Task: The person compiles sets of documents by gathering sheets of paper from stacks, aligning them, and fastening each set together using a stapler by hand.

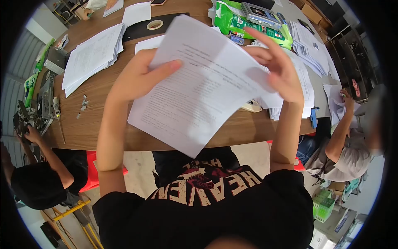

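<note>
Left hand (139, 74) pinching printed sheets (195, 91), right hand (282, 68) spread beside them.
Brown bench (89, 124) spans the frame; the sheets tilt above it in the centre, their lowest corner past its near edge. The left thumb lies on top; the right fingers are splayed at the sheets' right side, slightly blurred, and contact there is hard to tell. A paper stack (93, 58) lies upper left, a green pack (226, 16) upper right, a tape roll (149, 25) top centre, small white pieces (84, 102) at left.

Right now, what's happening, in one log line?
left hand: holding printed paper | right hand: open near paper's right corner | tape roll: on black mat
</note>
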`<state>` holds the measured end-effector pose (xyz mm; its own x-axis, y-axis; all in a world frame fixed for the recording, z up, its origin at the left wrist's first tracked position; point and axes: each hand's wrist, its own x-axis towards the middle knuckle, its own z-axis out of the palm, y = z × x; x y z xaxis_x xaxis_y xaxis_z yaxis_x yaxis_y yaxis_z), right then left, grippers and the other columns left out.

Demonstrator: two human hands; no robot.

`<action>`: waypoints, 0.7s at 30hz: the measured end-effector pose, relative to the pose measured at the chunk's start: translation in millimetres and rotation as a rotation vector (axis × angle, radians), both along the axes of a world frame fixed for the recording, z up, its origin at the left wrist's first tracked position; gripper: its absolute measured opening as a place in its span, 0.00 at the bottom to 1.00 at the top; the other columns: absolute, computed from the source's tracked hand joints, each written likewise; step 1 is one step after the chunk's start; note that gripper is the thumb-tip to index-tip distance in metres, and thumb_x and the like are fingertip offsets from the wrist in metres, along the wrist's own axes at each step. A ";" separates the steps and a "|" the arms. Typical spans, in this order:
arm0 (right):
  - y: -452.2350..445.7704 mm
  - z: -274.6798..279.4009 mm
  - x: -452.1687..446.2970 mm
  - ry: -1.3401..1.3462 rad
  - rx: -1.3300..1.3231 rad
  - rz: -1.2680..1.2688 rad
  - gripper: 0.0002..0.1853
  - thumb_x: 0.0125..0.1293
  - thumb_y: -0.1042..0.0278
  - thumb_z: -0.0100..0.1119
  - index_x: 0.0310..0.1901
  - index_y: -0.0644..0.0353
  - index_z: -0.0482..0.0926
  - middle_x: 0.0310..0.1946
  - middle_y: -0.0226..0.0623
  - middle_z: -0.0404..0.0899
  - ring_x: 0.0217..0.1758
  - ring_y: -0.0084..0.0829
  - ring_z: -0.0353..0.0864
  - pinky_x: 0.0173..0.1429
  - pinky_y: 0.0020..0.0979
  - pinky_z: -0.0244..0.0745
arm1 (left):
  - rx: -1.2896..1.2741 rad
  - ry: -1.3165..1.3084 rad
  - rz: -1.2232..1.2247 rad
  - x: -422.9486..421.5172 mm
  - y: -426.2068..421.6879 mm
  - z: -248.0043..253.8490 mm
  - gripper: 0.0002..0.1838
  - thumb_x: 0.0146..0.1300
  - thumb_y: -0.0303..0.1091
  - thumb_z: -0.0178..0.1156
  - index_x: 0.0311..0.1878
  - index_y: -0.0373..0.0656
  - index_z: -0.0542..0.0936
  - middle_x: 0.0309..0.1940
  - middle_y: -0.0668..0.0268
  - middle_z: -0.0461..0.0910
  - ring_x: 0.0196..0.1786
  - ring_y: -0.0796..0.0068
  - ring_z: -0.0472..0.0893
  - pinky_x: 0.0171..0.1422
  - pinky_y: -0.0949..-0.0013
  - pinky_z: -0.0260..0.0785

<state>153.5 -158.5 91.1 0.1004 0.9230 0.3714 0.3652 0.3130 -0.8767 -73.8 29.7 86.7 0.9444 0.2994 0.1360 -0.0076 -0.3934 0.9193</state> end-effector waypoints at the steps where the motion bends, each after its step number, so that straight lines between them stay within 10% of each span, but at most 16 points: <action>1: -0.2 -6.0 10.6 0.166 0.180 0.106 0.50 0.54 0.34 0.60 0.67 0.64 0.56 0.53 0.50 0.75 0.58 0.39 0.74 0.60 0.34 0.67 | 0.008 -0.085 0.085 -9.9 -2.9 2.4 0.15 0.65 0.37 0.58 0.45 0.34 0.79 0.37 0.66 0.81 0.38 0.81 0.76 0.43 0.74 0.69; 2: -1.9 -10.3 18.8 0.261 0.103 0.095 0.67 0.39 0.20 0.58 0.68 0.70 0.48 0.62 0.53 0.65 0.66 0.41 0.65 0.66 0.39 0.59 | 0.017 -0.170 0.172 -18.5 -5.3 3.7 0.14 0.65 0.35 0.57 0.45 0.34 0.79 0.38 0.66 0.81 0.38 0.82 0.76 0.42 0.75 0.69; 5: 3.4 -62.3 23.1 0.490 0.132 0.195 0.66 0.37 0.30 0.70 0.70 0.65 0.46 0.67 0.44 0.57 0.69 0.39 0.61 0.68 0.39 0.58 | -0.136 -0.442 0.399 -34.7 -13.8 -5.5 0.13 0.66 0.34 0.57 0.46 0.33 0.78 0.39 0.65 0.80 0.40 0.82 0.76 0.44 0.76 0.68; 8: 5.2 -73.3 -32.8 0.367 0.047 0.159 0.43 0.52 0.63 0.70 0.67 0.64 0.56 0.60 0.40 0.68 0.62 0.31 0.67 0.61 0.34 0.64 | -0.247 -0.603 0.637 -35.9 -24.0 -13.6 0.14 0.66 0.34 0.56 0.48 0.32 0.77 0.42 0.65 0.79 0.43 0.82 0.75 0.48 0.75 0.67; 11: 11.7 -55.2 -60.6 0.117 -0.024 -0.181 0.24 0.60 0.73 0.61 0.57 0.67 0.68 0.48 0.39 0.76 0.50 0.27 0.74 0.53 0.30 0.69 | -0.412 -0.655 0.620 -46.1 -27.8 -19.2 0.18 0.66 0.30 0.55 0.57 0.33 0.70 0.52 0.62 0.73 0.53 0.76 0.72 0.58 0.71 0.63; 21: 9.6 -88.7 -99.0 -0.042 0.202 -0.467 0.11 0.64 0.75 0.53 0.46 0.69 0.72 0.32 0.39 0.79 0.30 0.22 0.73 0.34 0.25 0.68 | -0.466 -0.456 0.616 -44.5 -64.8 -58.6 0.18 0.66 0.28 0.54 0.57 0.31 0.69 0.54 0.64 0.71 0.55 0.78 0.69 0.60 0.72 0.60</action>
